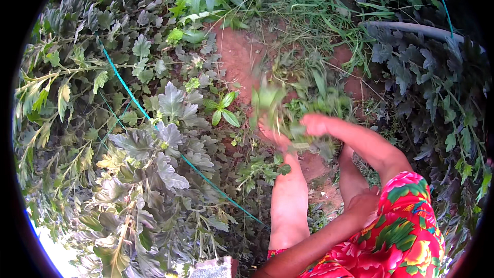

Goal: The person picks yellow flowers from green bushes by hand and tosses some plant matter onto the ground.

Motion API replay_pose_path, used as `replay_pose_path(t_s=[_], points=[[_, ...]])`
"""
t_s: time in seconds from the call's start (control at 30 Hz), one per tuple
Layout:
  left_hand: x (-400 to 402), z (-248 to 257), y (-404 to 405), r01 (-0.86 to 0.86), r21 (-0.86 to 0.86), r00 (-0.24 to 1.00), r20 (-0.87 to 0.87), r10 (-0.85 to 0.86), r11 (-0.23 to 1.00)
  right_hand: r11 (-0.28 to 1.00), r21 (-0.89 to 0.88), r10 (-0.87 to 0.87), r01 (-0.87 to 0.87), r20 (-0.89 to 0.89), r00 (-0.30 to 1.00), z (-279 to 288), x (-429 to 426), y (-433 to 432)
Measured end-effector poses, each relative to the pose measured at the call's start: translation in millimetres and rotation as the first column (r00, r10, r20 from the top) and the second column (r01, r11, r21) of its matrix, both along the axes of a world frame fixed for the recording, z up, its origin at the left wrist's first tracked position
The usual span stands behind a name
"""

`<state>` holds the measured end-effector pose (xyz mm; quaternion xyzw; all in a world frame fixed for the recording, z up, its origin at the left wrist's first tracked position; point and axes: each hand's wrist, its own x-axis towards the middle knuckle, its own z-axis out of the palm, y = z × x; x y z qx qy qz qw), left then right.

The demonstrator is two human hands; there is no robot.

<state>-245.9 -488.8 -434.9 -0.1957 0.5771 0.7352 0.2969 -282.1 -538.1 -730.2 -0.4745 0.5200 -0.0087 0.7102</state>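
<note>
My right hand [315, 124] is closed into a fist low over the ground, blurred by motion. Blurred green weeds [270, 102] surround it and appear gripped in it; the fingers' far side is hidden. Across my lap lies my left forearm, with my left hand [364, 204] against the red floral cloth [401, 231] by my right knee. Its fingers are mostly hidden, so its grip does not show. Just left of the fist is my bare left foot [274, 133], partly covered by leaves. Loose weeds [320, 81] lie beyond the hand.
Dense lobed-leaf plants [170, 104] line the left side, and darker ones [409, 65] the right. A teal cord [123, 81] slants through the left plants. A pale curved pipe [413, 27] lies upper right. Reddish soil [235, 58] and grass [305, 4] lie ahead.
</note>
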Motion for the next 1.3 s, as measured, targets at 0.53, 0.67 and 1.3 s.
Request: replay_pose_path(t_s=[0.53,0.67,1.3], points=[[5.5,-5.9,-39.8,-0.089,-0.127,0.996,-0.027,0.086,0.988,0.119,-0.937,-0.421,-0.328,-0.347,0.838,90.1,-62.7,-344.9],[11.8,-6.7,-66.2,-0.116,-0.083,0.993,0.005,0.117,0.99,0.544,-0.729,-0.609,-0.415,-0.683,0.403,52.4,-123.1,-429.2],[8.5,2.5,-78.2,-0.105,-0.104,0.994,-0.016,0.104,0.989,0.701,-0.039,0.692,-0.712,-0.204,0.693,70.4,-19.2,-96.8]])
